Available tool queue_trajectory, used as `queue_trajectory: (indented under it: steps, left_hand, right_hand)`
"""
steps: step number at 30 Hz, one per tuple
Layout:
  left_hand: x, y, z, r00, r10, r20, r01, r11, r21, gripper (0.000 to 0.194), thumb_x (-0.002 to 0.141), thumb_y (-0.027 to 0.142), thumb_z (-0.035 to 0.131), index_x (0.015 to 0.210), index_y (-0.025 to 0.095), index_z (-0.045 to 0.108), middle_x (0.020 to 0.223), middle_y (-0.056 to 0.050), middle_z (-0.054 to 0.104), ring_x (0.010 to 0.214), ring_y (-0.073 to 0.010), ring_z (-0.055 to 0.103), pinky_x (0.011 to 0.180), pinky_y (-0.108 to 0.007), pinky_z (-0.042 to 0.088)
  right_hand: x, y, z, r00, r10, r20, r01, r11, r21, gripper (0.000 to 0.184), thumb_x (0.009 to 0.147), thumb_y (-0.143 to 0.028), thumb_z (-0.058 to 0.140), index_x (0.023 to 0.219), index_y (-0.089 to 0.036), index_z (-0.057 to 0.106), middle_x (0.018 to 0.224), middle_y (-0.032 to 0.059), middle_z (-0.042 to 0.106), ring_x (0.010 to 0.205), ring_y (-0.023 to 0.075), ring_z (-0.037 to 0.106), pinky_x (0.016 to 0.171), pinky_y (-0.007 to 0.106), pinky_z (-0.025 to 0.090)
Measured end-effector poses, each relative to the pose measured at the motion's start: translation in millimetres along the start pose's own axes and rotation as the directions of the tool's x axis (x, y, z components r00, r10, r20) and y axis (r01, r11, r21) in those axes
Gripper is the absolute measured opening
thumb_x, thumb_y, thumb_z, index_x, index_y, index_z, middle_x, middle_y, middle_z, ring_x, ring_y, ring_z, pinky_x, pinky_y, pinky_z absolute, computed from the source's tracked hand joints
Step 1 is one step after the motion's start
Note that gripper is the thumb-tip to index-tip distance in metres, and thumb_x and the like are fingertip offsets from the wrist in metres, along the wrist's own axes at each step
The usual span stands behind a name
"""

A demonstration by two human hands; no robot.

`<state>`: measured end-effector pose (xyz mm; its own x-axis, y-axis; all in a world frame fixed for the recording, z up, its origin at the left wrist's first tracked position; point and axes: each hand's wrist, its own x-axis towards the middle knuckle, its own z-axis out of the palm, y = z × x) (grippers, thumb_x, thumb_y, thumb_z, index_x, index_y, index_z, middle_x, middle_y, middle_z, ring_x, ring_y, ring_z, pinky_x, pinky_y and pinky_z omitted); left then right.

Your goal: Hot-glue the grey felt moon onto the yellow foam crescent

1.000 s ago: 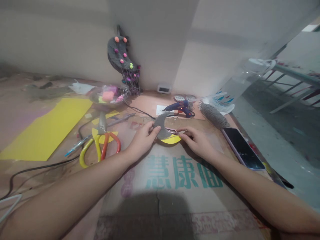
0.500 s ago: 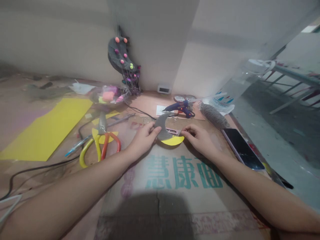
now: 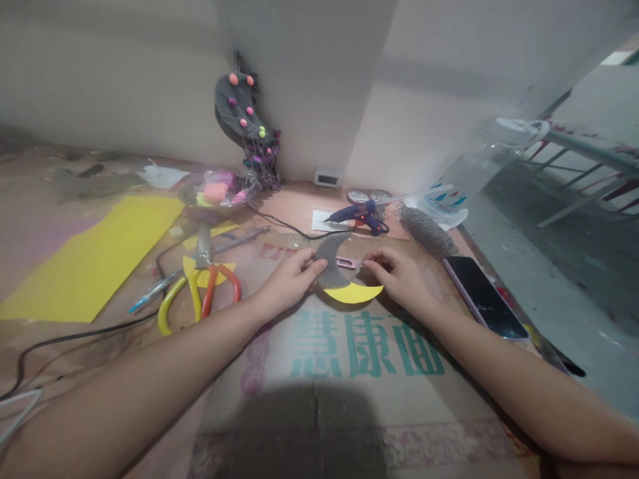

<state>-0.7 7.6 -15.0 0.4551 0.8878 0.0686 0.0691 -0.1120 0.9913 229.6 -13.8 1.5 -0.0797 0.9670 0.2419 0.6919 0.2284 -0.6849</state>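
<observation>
A yellow crescent (image 3: 354,293), its upper part covered in grey yarn (image 3: 333,261), is held over the cardboard. My left hand (image 3: 301,269) pinches the covered part between thumb and fingers. On the other side, my right hand (image 3: 387,269) has its thumb and fingertips pressed together, with what looks like a faint strand of the yarn between them. Behind the crescent lies a small pink-handled tool (image 3: 347,263), partly hidden. A blue glue gun (image 3: 352,213) with a small red light rests just beyond the hands.
Scissors (image 3: 202,266), a pen (image 3: 154,291) and yellow sheet (image 3: 110,259) lie left. A ball of grey yarn (image 3: 428,231), a phone (image 3: 484,297) and a bottle (image 3: 469,173) are right. A decorated grey crescent (image 3: 239,113) hangs on the wall. A black cord (image 3: 100,330) crosses the left side.
The crescent has shifted slightly toward me and to the right, and more of its yellow lower tip shows. My left hand has moved with it; the right hand has barely moved.
</observation>
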Motion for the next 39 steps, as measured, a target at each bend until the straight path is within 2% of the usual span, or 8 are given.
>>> queue_trajectory:
  steps: [13,17,21,24,27,32,35,39]
  left_hand:
    - [-1,-4,1.0,1.000,0.025,0.016,-0.025,0.999,-0.037,0.027,0.089,0.043,0.052,0.093,0.017,0.056,0.063,0.005,0.049,0.052,-0.0080,0.045,0.049,-0.020,0.034]
    - [-1,-1,1.0,0.997,0.041,-0.070,-0.046,0.997,-0.066,0.026,0.090,0.042,0.051,0.086,0.017,0.054,0.062,0.005,0.047,0.053,-0.0076,0.045,0.050,-0.019,0.035]
    - [-1,1,-0.1,0.981,0.051,-0.186,-0.067,0.994,-0.082,0.025,0.091,0.042,0.049,0.086,0.018,0.053,0.065,0.005,0.049,0.054,-0.0075,0.047,0.051,-0.019,0.038]
    - [0,1,-1.4,0.971,0.033,-0.236,-0.059,0.993,-0.101,0.025,0.090,0.043,0.049,0.088,0.018,0.052,0.066,0.004,0.052,0.056,-0.0084,0.051,0.054,-0.019,0.042]
    - [0,3,-2.3,0.965,0.027,-0.260,-0.059,0.992,-0.115,0.026,0.089,0.043,0.050,0.091,0.017,0.052,0.067,0.003,0.054,0.057,-0.0092,0.054,0.054,-0.020,0.044]
    - [-1,6,-0.8,0.974,0.036,-0.223,-0.065,0.990,-0.126,0.037,0.087,0.041,0.054,0.114,0.015,0.053,0.064,0.004,0.055,0.055,-0.0096,0.054,0.053,-0.021,0.045]
    - [-3,7,0.9,0.980,0.054,-0.191,-0.084,0.985,-0.150,0.060,0.087,0.039,0.055,0.140,0.020,0.033,0.070,0.004,0.060,0.057,-0.0100,0.055,0.058,-0.022,0.046]
    - [-6,6,2.7,0.978,0.143,-0.152,-0.141,0.990,0.027,0.049,0.086,0.037,0.058,0.131,0.021,0.046,0.089,-0.003,0.063,0.077,-0.0140,0.060,0.072,-0.027,0.049]
  right_hand:
    - [1,2,2,0.999,-0.030,0.031,0.030,1.000,-0.001,0.015,0.086,-0.031,0.056,0.089,-0.020,0.066,0.080,0.0028,0.069,0.073,0.0182,0.062,0.067,0.030,0.046]
    - [1,-2,-3,0.973,-0.190,-0.133,0.189,0.982,-0.019,0.021,0.088,-0.030,0.053,0.105,-0.022,0.064,0.110,0.0074,0.065,0.106,0.0234,0.057,0.092,0.040,0.042]
    - [-4,-11,-6,0.939,-0.110,-0.326,0.161,0.977,0.136,0.016,0.091,-0.034,0.051,0.098,-0.021,0.058,0.095,0.0052,0.062,0.089,0.0190,0.058,0.082,0.035,0.046]
    - [-11,-17,-2,0.981,0.038,-0.190,0.031,0.937,0.347,0.021,0.090,-0.041,0.051,0.083,-0.022,0.051,0.067,-0.0021,0.054,0.060,0.0132,0.052,0.057,0.025,0.044]
    - [-16,-24,4,0.994,0.108,0.031,-0.111,0.904,0.412,0.032,0.089,-0.047,0.051,0.072,-0.021,0.049,0.055,-0.0041,0.049,0.048,0.0100,0.044,0.046,0.022,0.037]
    - [-21,-29,12,0.947,0.152,0.283,-0.270,0.853,0.447,0.037,0.081,-0.055,0.058,0.075,-0.018,0.057,0.058,-0.0015,0.057,0.046,0.0080,0.043,0.043,0.021,0.034]
    - [-21,-26,17,0.910,0.181,0.372,-0.364,0.778,0.511,0.038,0.078,-0.054,0.062,0.073,-0.018,0.055,0.059,-0.0013,0.059,0.044,0.0070,0.041,0.041,0.020,0.030]
    - [-19,-20,21,0.898,0.182,0.400,-0.410,0.676,0.612,0.035,0.079,-0.051,0.063,0.074,-0.017,0.058,0.058,-0.0016,0.059,0.043,0.0065,0.040,0.039,0.019,0.026]
